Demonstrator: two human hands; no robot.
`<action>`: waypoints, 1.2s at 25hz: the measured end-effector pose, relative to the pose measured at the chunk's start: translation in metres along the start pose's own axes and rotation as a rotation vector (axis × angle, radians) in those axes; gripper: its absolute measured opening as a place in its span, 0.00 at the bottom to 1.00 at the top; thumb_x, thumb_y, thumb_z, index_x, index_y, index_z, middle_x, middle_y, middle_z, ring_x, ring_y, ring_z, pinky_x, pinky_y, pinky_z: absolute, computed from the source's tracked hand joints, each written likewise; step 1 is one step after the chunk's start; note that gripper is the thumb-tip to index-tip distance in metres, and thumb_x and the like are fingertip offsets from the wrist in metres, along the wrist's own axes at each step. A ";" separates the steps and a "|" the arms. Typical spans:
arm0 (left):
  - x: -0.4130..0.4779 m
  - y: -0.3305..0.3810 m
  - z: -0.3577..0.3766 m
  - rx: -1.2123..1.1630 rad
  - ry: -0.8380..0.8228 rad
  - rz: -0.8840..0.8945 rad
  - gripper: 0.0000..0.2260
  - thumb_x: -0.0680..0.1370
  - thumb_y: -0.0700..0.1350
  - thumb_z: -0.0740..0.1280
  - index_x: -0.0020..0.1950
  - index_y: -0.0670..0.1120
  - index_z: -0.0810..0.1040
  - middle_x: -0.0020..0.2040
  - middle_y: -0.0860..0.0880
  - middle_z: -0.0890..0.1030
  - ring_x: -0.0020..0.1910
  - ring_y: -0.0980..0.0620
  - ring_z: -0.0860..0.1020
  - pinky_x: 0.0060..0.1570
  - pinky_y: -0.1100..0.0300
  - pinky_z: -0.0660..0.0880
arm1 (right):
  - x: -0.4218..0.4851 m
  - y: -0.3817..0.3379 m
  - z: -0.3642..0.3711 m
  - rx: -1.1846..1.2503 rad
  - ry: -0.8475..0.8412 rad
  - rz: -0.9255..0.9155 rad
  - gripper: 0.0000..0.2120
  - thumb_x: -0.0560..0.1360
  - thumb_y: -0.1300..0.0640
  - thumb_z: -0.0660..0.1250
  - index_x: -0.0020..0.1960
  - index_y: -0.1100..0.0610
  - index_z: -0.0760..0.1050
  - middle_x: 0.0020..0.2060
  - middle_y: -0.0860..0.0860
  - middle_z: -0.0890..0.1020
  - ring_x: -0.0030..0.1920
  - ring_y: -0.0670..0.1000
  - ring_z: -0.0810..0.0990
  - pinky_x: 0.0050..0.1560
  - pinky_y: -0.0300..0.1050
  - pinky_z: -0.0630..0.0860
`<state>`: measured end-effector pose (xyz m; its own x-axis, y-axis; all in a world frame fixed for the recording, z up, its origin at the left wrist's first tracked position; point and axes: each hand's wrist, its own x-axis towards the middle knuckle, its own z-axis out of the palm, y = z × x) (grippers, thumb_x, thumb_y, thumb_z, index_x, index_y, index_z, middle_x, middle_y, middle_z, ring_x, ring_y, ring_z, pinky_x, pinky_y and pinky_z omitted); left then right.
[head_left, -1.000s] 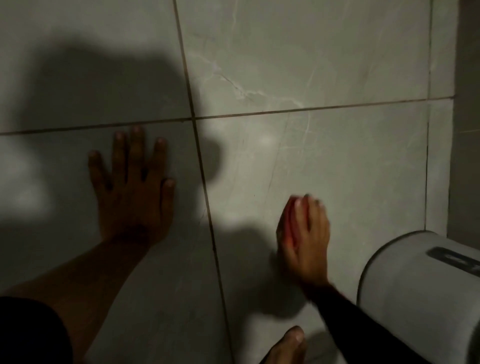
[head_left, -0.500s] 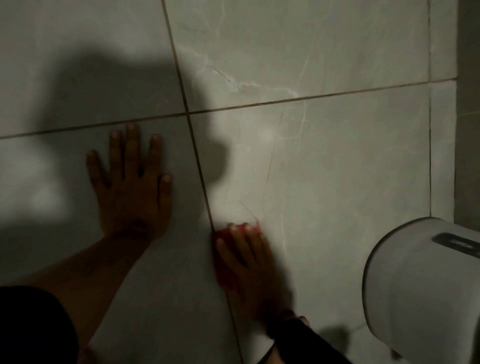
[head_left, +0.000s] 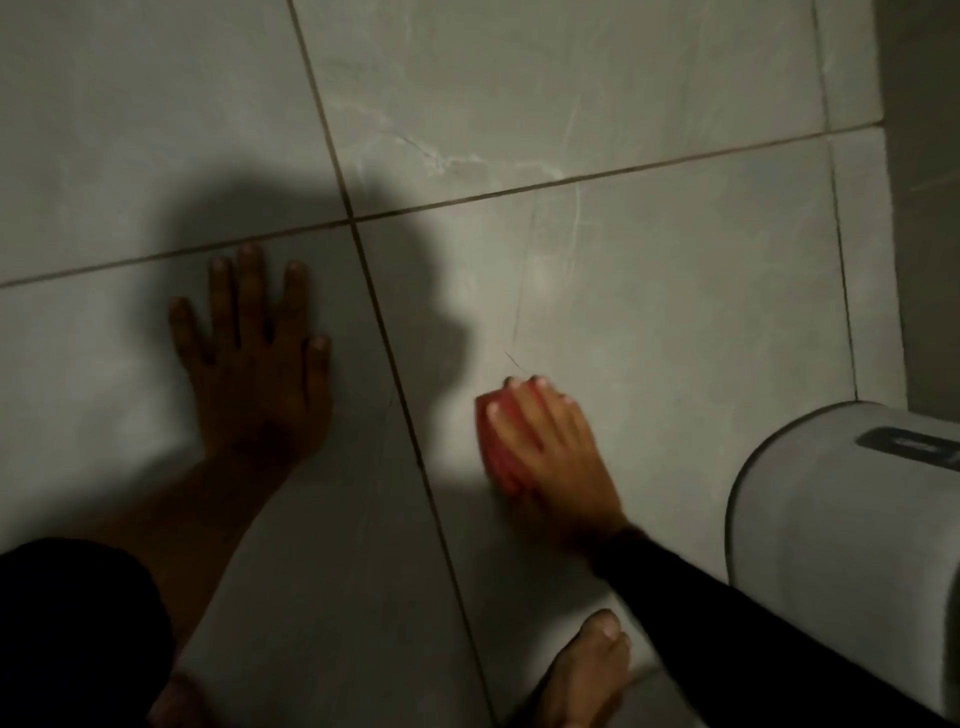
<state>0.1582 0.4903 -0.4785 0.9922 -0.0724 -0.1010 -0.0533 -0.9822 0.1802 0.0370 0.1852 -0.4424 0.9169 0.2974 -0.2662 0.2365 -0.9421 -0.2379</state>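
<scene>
My right hand (head_left: 550, 441) grips a red scrubbing pad (head_left: 496, 441) and holds it down on the grey tiled floor (head_left: 675, 312), just right of a dark grout line (head_left: 410, 431). The fingers curl over the pad's top and hide most of it. My left hand (head_left: 260, 374) lies flat on the tile to the left, fingers spread and straight, in shadow.
A grey round bin (head_left: 841, 545) with a dark lid latch stands at the right edge, close to my right forearm. My bare foot (head_left: 587, 670) rests on the floor at the bottom. A wall base (head_left: 924, 208) runs along the far right.
My right hand has slid the red pad back to the right, off the grout line. Before that it swept left toward that line. My left hand stayed planted.
</scene>
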 end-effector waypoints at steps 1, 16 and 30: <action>0.000 -0.001 0.000 0.011 -0.002 0.007 0.31 0.85 0.57 0.51 0.89 0.54 0.51 0.89 0.42 0.50 0.88 0.37 0.49 0.82 0.30 0.44 | 0.019 0.021 -0.008 0.034 0.061 0.103 0.35 0.83 0.45 0.61 0.87 0.51 0.57 0.86 0.60 0.62 0.86 0.67 0.58 0.80 0.70 0.67; -0.040 0.211 -0.174 -0.663 -0.792 -0.382 0.28 0.87 0.58 0.58 0.83 0.45 0.69 0.83 0.42 0.69 0.79 0.47 0.70 0.76 0.56 0.64 | -0.050 -0.051 -0.153 1.678 0.248 0.854 0.15 0.86 0.55 0.65 0.72 0.52 0.75 0.71 0.58 0.82 0.72 0.60 0.81 0.78 0.71 0.73; -0.146 0.577 -0.330 -0.534 -1.249 0.402 0.18 0.77 0.49 0.75 0.67 0.54 0.84 0.48 0.57 0.86 0.46 0.52 0.88 0.57 0.50 0.85 | -0.344 0.079 -0.339 1.944 1.196 1.673 0.21 0.75 0.62 0.67 0.67 0.55 0.81 0.59 0.59 0.88 0.61 0.64 0.86 0.50 0.53 0.88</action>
<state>0.0191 -0.0087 -0.0372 0.1541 -0.7068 -0.6905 0.0229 -0.6961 0.7176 -0.1512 -0.0441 -0.0528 -0.0646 -0.6107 -0.7893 -0.0137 0.7914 -0.6112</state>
